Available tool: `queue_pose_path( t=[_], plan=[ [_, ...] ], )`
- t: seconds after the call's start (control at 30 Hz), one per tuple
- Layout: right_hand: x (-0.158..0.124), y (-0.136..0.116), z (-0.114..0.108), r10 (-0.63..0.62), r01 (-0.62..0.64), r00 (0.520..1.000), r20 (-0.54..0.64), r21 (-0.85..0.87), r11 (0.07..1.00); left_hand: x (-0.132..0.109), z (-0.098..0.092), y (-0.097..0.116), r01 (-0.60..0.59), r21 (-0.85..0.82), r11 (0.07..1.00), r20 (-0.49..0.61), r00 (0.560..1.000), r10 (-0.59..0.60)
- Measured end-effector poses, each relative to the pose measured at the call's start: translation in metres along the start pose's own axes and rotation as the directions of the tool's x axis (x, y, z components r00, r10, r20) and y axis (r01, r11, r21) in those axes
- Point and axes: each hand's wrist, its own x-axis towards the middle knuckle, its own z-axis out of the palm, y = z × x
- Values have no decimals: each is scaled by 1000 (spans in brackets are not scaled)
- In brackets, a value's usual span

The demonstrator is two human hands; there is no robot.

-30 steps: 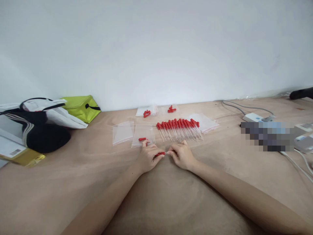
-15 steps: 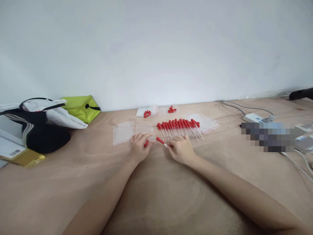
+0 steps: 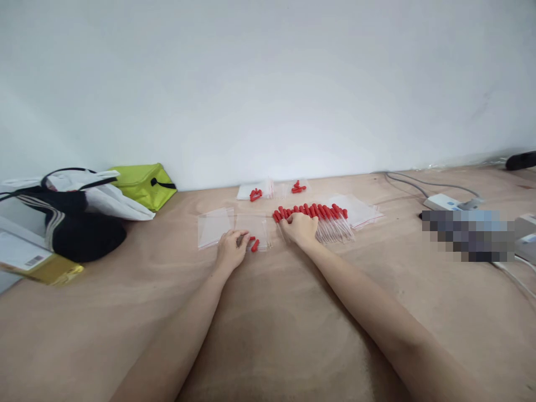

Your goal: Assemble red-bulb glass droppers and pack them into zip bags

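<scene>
A row of several clear droppers with red bulbs (image 3: 324, 216) lies across the far middle of the wooden table (image 3: 276, 335). My right hand (image 3: 299, 228) rests on the left end of that row, its fingers curled down over a dropper. My left hand (image 3: 231, 249) lies on a clear zip bag (image 3: 251, 226), fingers spread loosely. Two loose red caps (image 3: 254, 243) sit right at its fingertips. A second clear bag (image 3: 213, 228) lies just to the left.
More clear bags (image 3: 360, 209) lie behind the droppers, and red caps (image 3: 255, 194) sit on bags near the wall. A green pouch (image 3: 142, 184) and black-and-white bags (image 3: 71, 218) are at the left. A power strip (image 3: 444, 202) and cables are at the right.
Both hands held one red-bulbed dropper between them near me. The right hand carried it forward to the row's left end. The left hand moved onto the clear bag, where a second red cap now lies.
</scene>
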Motion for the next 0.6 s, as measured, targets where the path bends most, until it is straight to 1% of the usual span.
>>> queue_pose_path(
  t=[0.23, 0.3, 0.37, 0.47, 0.53, 0.6],
  plan=[
    [1, 2, 2, -13, 11, 1000, -22, -63, 998, -1, -1, 1, -30, 40, 999, 2, 1000, 29],
    [-2, 1, 2, -50, 45, 997, -56, -77, 996, -1, -1, 2, -41, 43, 998, 7, 999, 40],
    [-8, -2, 2, -126, 121, 989, -74, -74, 990, -1, -1, 3, -48, 41, 998, 18, 999, 48],
    [-18, -12, 3, -223, 221, 974, -32, -58, 973, -2, -2, 6, -40, 43, 998, 19, 999, 39],
    [-22, -21, 5, -219, 220, 976, 20, -62, 974, -3, -3, 7, -41, 48, 998, 25, 999, 40],
    [-23, -28, 8, -172, 176, 983, 66, -70, 982, -3, -3, 8, -52, 54, 997, 38, 998, 50]
  ],
)
